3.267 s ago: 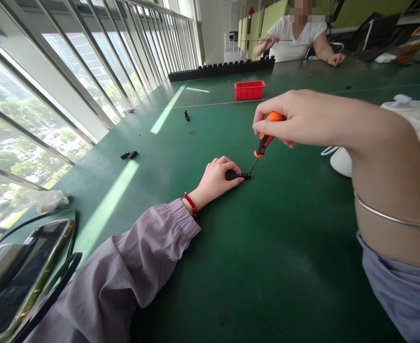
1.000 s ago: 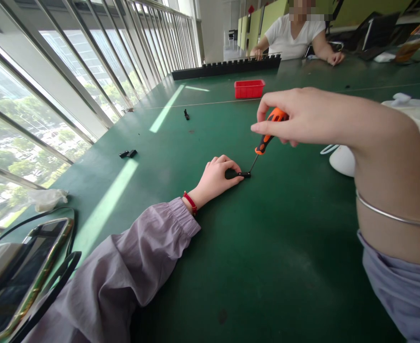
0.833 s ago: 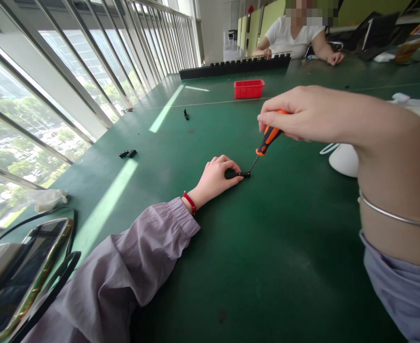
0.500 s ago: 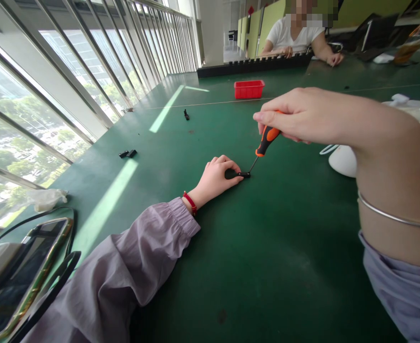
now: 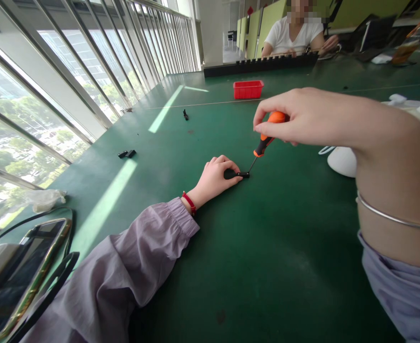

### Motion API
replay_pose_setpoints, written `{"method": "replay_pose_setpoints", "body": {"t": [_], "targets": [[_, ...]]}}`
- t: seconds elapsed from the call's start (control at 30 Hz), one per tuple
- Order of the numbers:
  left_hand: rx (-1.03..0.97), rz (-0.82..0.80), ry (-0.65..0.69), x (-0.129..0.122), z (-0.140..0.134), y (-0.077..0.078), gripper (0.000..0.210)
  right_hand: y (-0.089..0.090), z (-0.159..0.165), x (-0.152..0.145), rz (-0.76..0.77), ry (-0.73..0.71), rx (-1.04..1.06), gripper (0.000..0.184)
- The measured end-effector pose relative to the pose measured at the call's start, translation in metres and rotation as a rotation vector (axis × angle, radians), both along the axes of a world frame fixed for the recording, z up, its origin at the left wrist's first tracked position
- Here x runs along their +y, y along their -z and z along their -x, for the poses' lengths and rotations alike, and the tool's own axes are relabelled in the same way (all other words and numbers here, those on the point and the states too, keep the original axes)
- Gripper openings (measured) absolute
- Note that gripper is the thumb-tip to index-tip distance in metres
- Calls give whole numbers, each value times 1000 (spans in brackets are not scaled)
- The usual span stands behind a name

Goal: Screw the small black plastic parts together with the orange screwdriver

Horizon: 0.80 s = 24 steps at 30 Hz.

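My left hand (image 5: 220, 175) rests on the green table (image 5: 284, 228), thumb and fingers pinching a small black part (image 5: 244, 175) against the surface. The part's exact kind is too small to make out. Above and to the right, my right hand (image 5: 291, 114) grips an orange and black screwdriver (image 5: 263, 144) by its handle. The screwdriver leans, its thin shaft running down to the left, and its tip meets the right end of the black part. My right palm hides some of the handle.
A red bin (image 5: 248, 90) stands farther back. Small black pieces (image 5: 127, 154) and another black piece (image 5: 185, 115) lie to the left. A phone (image 5: 27, 271) with a cable is at lower left. Across the table, a person (image 5: 293, 35) sits behind a long black slotted bar (image 5: 260, 65).
My right hand's fingers have shifted around the screwdriver handle, showing more of its orange end. The tip stays on the black part. The person opposite has raised a hand, and the long bar shifted right.
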<state>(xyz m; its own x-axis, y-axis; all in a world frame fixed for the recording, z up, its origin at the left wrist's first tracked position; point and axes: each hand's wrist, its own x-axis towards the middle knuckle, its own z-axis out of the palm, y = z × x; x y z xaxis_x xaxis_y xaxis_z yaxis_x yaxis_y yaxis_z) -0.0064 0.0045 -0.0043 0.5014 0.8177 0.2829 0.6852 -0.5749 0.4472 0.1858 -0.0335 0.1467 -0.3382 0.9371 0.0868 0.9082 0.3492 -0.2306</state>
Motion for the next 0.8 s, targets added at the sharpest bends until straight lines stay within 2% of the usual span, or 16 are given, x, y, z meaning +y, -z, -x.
{"method": "replay_pose_setpoints", "body": {"t": [0.07, 0.13, 0.27, 0.3, 0.43, 0.53, 0.67, 0.8], "targets": [[-2, 1, 0, 0, 0, 0, 18, 1, 0, 1, -27, 15, 3, 22], [-4, 4, 1, 0, -1, -1, 18, 1, 0, 1, -20, 33, -5, 25], [-7, 9, 0, -1, -1, -1, 17, -1, 1, 1, 37, -1, -16, 48], [-6, 9, -1, -1, -1, -1, 17, -1, 1, 0, 38, -9, -16, 46], [-6, 4, -1, -1, -1, -1, 17, 1, 0, 1, -30, 22, -2, 21], [-7, 4, 0, -1, -1, -1, 18, 2, 1, 2, -31, 9, 19, 21], [-14, 1, 0, 0, -1, -1, 18, 4, 1, 2, -33, 14, 44, 33], [-20, -4, 14, 1, 0, 1, 16, 8, 0, -1, -107, -3, 89, 22]]}}
